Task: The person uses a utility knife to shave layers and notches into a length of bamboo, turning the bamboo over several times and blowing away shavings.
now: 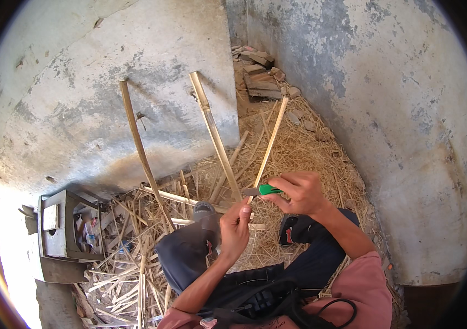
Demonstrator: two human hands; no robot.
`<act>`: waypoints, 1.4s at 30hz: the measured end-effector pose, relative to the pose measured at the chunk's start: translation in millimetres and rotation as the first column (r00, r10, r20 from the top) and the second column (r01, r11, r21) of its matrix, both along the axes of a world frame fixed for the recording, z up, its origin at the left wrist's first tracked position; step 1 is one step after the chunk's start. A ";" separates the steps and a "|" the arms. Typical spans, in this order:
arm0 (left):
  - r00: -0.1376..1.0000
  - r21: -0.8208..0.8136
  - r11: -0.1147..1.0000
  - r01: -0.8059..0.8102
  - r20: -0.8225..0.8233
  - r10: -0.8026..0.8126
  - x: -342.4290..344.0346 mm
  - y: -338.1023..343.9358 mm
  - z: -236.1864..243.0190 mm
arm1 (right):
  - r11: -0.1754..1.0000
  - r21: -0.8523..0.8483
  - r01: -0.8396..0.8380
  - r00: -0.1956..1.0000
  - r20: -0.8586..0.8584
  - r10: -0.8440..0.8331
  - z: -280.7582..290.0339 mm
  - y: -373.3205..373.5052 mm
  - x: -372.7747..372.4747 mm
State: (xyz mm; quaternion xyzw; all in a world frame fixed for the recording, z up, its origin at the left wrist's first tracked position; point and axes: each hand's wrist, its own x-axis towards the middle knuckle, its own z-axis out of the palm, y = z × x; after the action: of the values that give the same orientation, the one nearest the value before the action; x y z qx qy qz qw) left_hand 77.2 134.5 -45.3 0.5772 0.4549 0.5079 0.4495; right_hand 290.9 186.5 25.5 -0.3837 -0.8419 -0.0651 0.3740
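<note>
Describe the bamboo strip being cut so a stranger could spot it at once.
Start at the grey wall with two broad bamboo slats leaning on it. Right of them, a thin pale strip rises from the hands. Only this one is held: the left hand pinches its base, the right hand presses a green-handled knife against it.

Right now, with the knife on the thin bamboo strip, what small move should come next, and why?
Probably push the green-handled knife in the right hand farther up the bamboo strip: the blade sits near its lower end, which the left hand pinches steady.

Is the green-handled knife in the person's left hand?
No, the green-handled knife sits in the right hand; the left hand grips the thin bamboo strip.
</note>
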 end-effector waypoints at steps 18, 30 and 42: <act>1.000 -0.008 1.000 0.030 -0.010 -0.030 2.1 0.1 5.8 | 0.996 0.073 0.059 0.998 0.005 -0.059 10.4 0.8 7.1; 0.997 -0.050 0.998 0.045 -0.060 -0.048 7.7 -3.7 0.0 | 0.976 0.049 0.211 0.956 -0.216 -0.196 29.8 19.5 43.2; 0.987 -0.078 0.993 0.093 -0.125 -0.102 8.4 -13.3 -4.4 | 0.830 -0.130 0.543 0.712 -0.453 -0.537 50.1 45.2 108.1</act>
State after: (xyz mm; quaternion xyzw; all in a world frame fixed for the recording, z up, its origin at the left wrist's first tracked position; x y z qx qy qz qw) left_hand 85.7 121.2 -49.7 0.6138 0.4720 0.4304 0.4639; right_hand 399.0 231.7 75.6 -0.6141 -0.5756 -0.0816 0.5337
